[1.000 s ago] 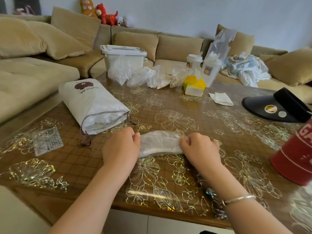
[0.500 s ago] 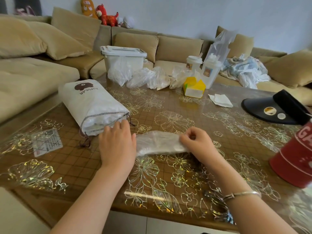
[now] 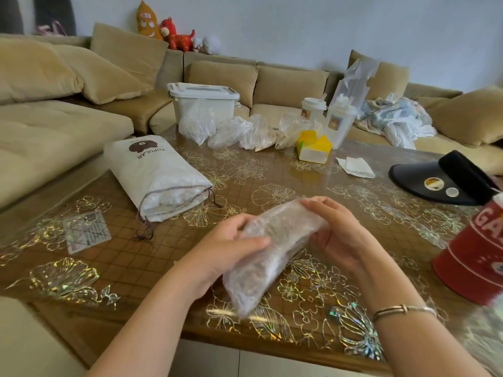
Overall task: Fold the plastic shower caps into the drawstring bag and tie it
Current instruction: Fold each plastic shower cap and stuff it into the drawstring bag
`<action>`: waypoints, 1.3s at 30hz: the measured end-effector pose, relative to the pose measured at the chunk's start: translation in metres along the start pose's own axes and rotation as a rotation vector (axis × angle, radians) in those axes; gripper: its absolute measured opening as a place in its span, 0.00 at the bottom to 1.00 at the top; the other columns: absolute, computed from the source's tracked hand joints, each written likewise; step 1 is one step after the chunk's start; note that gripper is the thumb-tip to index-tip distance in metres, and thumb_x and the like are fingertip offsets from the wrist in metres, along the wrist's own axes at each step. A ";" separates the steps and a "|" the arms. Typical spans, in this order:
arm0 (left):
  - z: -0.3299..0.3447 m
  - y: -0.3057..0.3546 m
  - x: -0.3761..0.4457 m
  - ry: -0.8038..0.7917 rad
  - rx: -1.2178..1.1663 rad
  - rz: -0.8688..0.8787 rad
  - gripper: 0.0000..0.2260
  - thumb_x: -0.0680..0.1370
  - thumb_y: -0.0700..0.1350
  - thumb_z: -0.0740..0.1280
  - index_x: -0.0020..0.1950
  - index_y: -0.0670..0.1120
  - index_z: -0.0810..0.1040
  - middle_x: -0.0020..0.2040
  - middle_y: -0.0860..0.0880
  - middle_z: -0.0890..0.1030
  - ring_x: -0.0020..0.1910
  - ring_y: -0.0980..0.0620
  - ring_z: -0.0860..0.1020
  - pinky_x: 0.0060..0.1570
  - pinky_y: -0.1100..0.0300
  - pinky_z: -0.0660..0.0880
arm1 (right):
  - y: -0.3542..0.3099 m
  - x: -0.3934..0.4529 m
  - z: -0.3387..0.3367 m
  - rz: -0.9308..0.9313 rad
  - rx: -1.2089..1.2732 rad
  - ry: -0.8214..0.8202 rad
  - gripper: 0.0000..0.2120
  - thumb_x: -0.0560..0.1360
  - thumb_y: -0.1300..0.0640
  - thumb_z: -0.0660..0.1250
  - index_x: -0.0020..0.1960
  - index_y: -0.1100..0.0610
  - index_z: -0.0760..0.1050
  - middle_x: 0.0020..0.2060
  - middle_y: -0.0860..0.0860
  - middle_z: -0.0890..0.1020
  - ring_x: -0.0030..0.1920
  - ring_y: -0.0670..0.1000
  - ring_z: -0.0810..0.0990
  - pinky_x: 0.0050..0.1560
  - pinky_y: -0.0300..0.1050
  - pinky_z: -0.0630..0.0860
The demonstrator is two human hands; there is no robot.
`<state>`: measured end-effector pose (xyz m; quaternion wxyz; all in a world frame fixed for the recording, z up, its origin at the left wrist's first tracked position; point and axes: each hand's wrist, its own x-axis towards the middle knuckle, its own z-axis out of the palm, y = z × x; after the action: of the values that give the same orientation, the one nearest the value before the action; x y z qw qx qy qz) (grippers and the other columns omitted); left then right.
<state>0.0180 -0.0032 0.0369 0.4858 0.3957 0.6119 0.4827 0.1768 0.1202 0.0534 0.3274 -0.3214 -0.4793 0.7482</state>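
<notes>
A folded clear plastic shower cap [image 3: 268, 251] is lifted off the table and tilted, its far end up to the right. My left hand [image 3: 226, 248] grips its left side with the thumb across the top. My right hand [image 3: 337, 232] holds its upper right end. The white drawstring bag [image 3: 155, 172], printed with a brown bear, lies on its side to the left. Its mouth faces me, open, with white folded plastic inside and the cord ends [image 3: 145, 227] trailing on the table. Several loose, crumpled shower caps [image 3: 239, 129] lie in a row at the table's far edge.
The glass-topped floral table [image 3: 272, 175] also holds a red tin [image 3: 479, 257] at right, a black visor [image 3: 441, 180], a white tissue [image 3: 355, 166], a yellow box [image 3: 314, 148], two lidded cups [image 3: 337, 118] and a white storage bin [image 3: 202, 102]. A beige sofa surrounds the far side.
The folded cap lay flat on the table under both hands. Both hands have now lifted it and turned it to a slant, its near end pointing down toward me.
</notes>
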 end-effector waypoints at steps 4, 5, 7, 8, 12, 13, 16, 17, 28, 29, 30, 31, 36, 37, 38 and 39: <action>-0.001 -0.006 0.008 0.125 -0.294 -0.051 0.12 0.78 0.39 0.68 0.62 0.46 0.77 0.52 0.47 0.85 0.49 0.48 0.85 0.44 0.55 0.80 | 0.006 0.001 -0.004 -0.350 -0.353 0.187 0.17 0.77 0.60 0.68 0.64 0.54 0.68 0.60 0.50 0.78 0.59 0.49 0.80 0.59 0.50 0.79; -0.001 -0.006 0.009 0.138 -0.383 -0.060 0.11 0.79 0.38 0.67 0.61 0.45 0.77 0.52 0.46 0.85 0.48 0.49 0.85 0.41 0.56 0.81 | 0.007 -0.003 -0.007 -0.478 -0.584 0.204 0.20 0.77 0.61 0.68 0.65 0.51 0.67 0.63 0.47 0.76 0.64 0.46 0.76 0.66 0.48 0.73; -0.003 -0.005 0.011 0.166 -0.548 -0.069 0.11 0.80 0.35 0.64 0.61 0.42 0.77 0.52 0.45 0.85 0.46 0.49 0.85 0.37 0.58 0.81 | 0.013 -0.008 -0.010 -0.712 -1.055 0.145 0.26 0.75 0.62 0.68 0.68 0.45 0.63 0.69 0.43 0.69 0.72 0.41 0.65 0.74 0.45 0.62; -0.003 -0.006 0.012 0.179 -0.611 -0.074 0.11 0.80 0.34 0.63 0.62 0.41 0.77 0.52 0.43 0.85 0.45 0.48 0.85 0.35 0.59 0.81 | 0.018 -0.010 -0.011 -0.782 -1.234 0.082 0.29 0.74 0.61 0.69 0.70 0.45 0.62 0.72 0.42 0.66 0.75 0.41 0.60 0.76 0.46 0.58; 0.004 -0.010 0.017 0.238 -0.631 -0.084 0.13 0.80 0.32 0.61 0.62 0.41 0.76 0.53 0.42 0.84 0.48 0.47 0.85 0.39 0.55 0.82 | 0.041 -0.012 -0.001 -0.824 -1.537 -0.162 0.28 0.72 0.51 0.67 0.71 0.45 0.64 0.76 0.43 0.59 0.78 0.45 0.51 0.76 0.48 0.49; 0.007 -0.013 0.018 0.273 -0.560 -0.082 0.14 0.80 0.32 0.61 0.63 0.43 0.75 0.54 0.43 0.84 0.50 0.46 0.84 0.44 0.53 0.82 | 0.045 -0.011 0.002 -0.839 -1.559 -0.187 0.25 0.71 0.52 0.65 0.67 0.46 0.67 0.76 0.44 0.61 0.78 0.46 0.53 0.76 0.48 0.51; 0.010 -0.018 0.019 0.455 -0.011 0.014 0.17 0.79 0.35 0.63 0.66 0.49 0.71 0.59 0.49 0.79 0.53 0.52 0.80 0.47 0.56 0.79 | 0.051 -0.010 0.006 -0.871 -1.555 -0.222 0.15 0.68 0.61 0.66 0.53 0.50 0.73 0.67 0.47 0.72 0.72 0.50 0.66 0.71 0.51 0.66; 0.010 -0.019 0.017 0.533 0.185 0.086 0.21 0.78 0.35 0.64 0.69 0.51 0.67 0.64 0.52 0.76 0.56 0.54 0.77 0.47 0.60 0.78 | 0.053 -0.010 0.006 -0.875 -1.555 -0.224 0.14 0.67 0.63 0.68 0.51 0.51 0.73 0.64 0.47 0.74 0.69 0.50 0.70 0.68 0.51 0.68; -0.006 -0.016 0.006 0.418 0.456 0.233 0.16 0.77 0.30 0.56 0.44 0.49 0.76 0.40 0.54 0.83 0.42 0.55 0.80 0.41 0.66 0.75 | 0.055 -0.008 0.007 -0.764 -1.478 -0.218 0.14 0.68 0.49 0.60 0.49 0.51 0.79 0.46 0.41 0.79 0.54 0.46 0.71 0.57 0.37 0.67; -0.007 -0.017 0.006 0.392 0.444 0.180 0.14 0.79 0.33 0.56 0.46 0.49 0.76 0.40 0.54 0.83 0.41 0.54 0.81 0.37 0.66 0.74 | 0.055 -0.008 0.009 -0.728 -1.436 -0.210 0.13 0.69 0.49 0.60 0.47 0.53 0.79 0.44 0.42 0.78 0.52 0.46 0.71 0.55 0.40 0.69; -0.008 -0.017 0.007 0.373 0.447 0.141 0.13 0.80 0.35 0.55 0.47 0.50 0.75 0.42 0.53 0.82 0.41 0.53 0.80 0.36 0.65 0.73 | 0.054 -0.007 0.011 -0.675 -1.373 -0.198 0.12 0.71 0.48 0.60 0.45 0.54 0.78 0.42 0.44 0.78 0.51 0.47 0.71 0.53 0.43 0.70; -0.009 -0.015 0.007 0.362 0.458 0.115 0.12 0.81 0.38 0.55 0.49 0.50 0.75 0.44 0.53 0.81 0.41 0.53 0.79 0.36 0.64 0.72 | 0.054 -0.005 0.014 -0.610 -1.299 -0.183 0.11 0.73 0.49 0.61 0.44 0.56 0.77 0.40 0.46 0.78 0.49 0.47 0.71 0.52 0.45 0.70; -0.012 -0.010 0.010 0.353 0.436 0.068 0.10 0.83 0.54 0.56 0.49 0.50 0.72 0.41 0.53 0.75 0.37 0.57 0.73 0.35 0.62 0.66 | 0.055 0.015 0.030 -0.416 -1.076 0.006 0.06 0.79 0.51 0.66 0.47 0.54 0.73 0.37 0.50 0.79 0.36 0.44 0.74 0.39 0.40 0.71; -0.011 -0.010 0.011 0.348 0.444 0.057 0.11 0.82 0.57 0.57 0.52 0.50 0.72 0.42 0.54 0.75 0.40 0.58 0.75 0.35 0.63 0.66 | 0.056 0.020 0.033 -0.391 -1.044 0.046 0.06 0.79 0.52 0.66 0.50 0.53 0.72 0.35 0.49 0.78 0.32 0.40 0.72 0.35 0.35 0.69; -0.011 -0.011 0.013 0.357 0.474 0.050 0.12 0.81 0.58 0.60 0.56 0.50 0.71 0.44 0.54 0.76 0.42 0.58 0.76 0.36 0.63 0.67 | 0.058 0.024 0.036 -0.372 -1.032 0.083 0.06 0.78 0.52 0.67 0.52 0.52 0.71 0.33 0.47 0.77 0.31 0.39 0.72 0.34 0.33 0.68; -0.012 -0.013 0.015 0.378 0.520 0.047 0.13 0.80 0.57 0.62 0.59 0.51 0.71 0.45 0.54 0.77 0.43 0.58 0.77 0.36 0.64 0.69 | 0.060 0.029 0.038 -0.364 -1.043 0.117 0.08 0.78 0.53 0.68 0.53 0.52 0.70 0.32 0.46 0.75 0.32 0.39 0.73 0.34 0.33 0.68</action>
<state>0.0031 0.0059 0.0214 0.2349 0.4241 0.7848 0.3862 0.1190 0.1046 0.0055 0.2751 -0.3938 -0.8150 0.3241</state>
